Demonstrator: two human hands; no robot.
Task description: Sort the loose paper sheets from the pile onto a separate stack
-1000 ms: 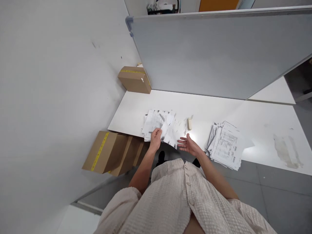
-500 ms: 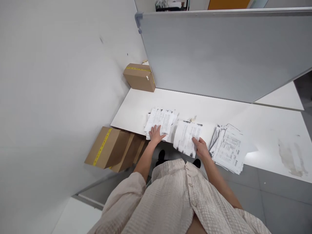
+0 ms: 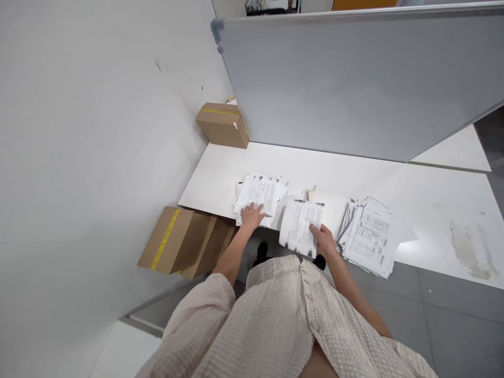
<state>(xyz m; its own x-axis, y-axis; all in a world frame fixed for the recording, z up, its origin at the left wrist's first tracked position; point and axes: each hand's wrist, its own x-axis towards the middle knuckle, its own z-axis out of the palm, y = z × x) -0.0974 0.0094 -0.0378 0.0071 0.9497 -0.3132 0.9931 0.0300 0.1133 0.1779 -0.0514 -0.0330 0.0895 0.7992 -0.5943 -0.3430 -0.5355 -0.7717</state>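
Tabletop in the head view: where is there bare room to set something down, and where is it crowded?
The tabletop shows bare between the right paper stack and the stain, along the whiteboard, and between the back cardboard box and left paper stack. The middle front is crowded: left hand on that stack, right hand holding a sheet, cream block beyond.

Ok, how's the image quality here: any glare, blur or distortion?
Head view: bright glare on the white table, just right of the right-hand paper stack; head view: left hand and right hand look fairly sharp, but print on the held sheet is too small to read; head view: apparent wide-angle stretch, the shirt looming large at the bottom.
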